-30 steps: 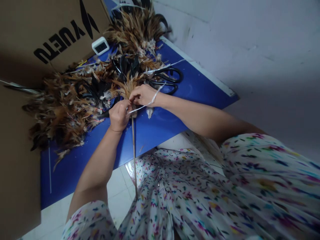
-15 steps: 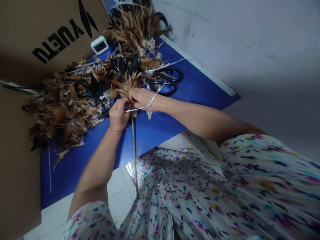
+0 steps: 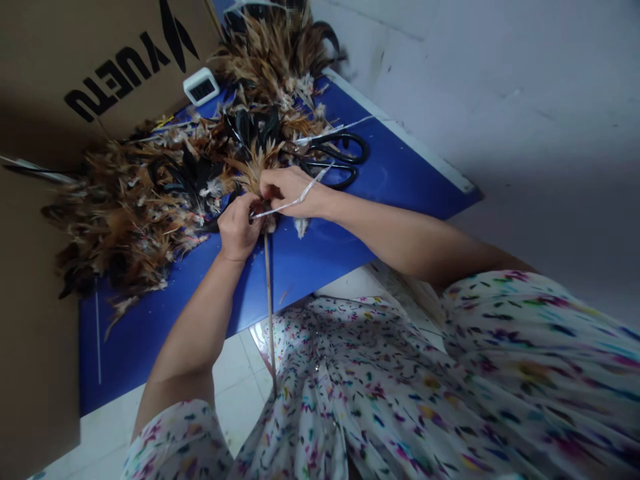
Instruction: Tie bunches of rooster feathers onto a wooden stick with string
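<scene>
A thin wooden stick [image 3: 270, 300] slants up from my lap to a small bundle of brown feathers [image 3: 257, 167] at its top. My left hand [image 3: 239, 227] is closed at the base of this bundle, beside the stick. From the other side, the bent fingers of my right hand [image 3: 290, 189] pinch at the same base; their tips are partly hidden. A white plastic string [image 3: 295, 203] runs from near my left fingertips across the back of my right hand, its loose end sticking up past the wrist. Black-handled scissors [image 3: 350, 147] lie just beyond my right hand.
Brown and black feathers [image 3: 125, 200] are heaped on the blue table [image 3: 330, 240] to the left, with another large bunch [image 3: 270, 53] at the back. A small white digital clock [image 3: 201, 87] stands by a cardboard box [image 3: 40, 60]. The wall [image 3: 500, 100] borders the right side.
Both hands stay at the feather base, with small finger movements. My right hand dipped slightly, then rose again. The string across it has shifted a little.
</scene>
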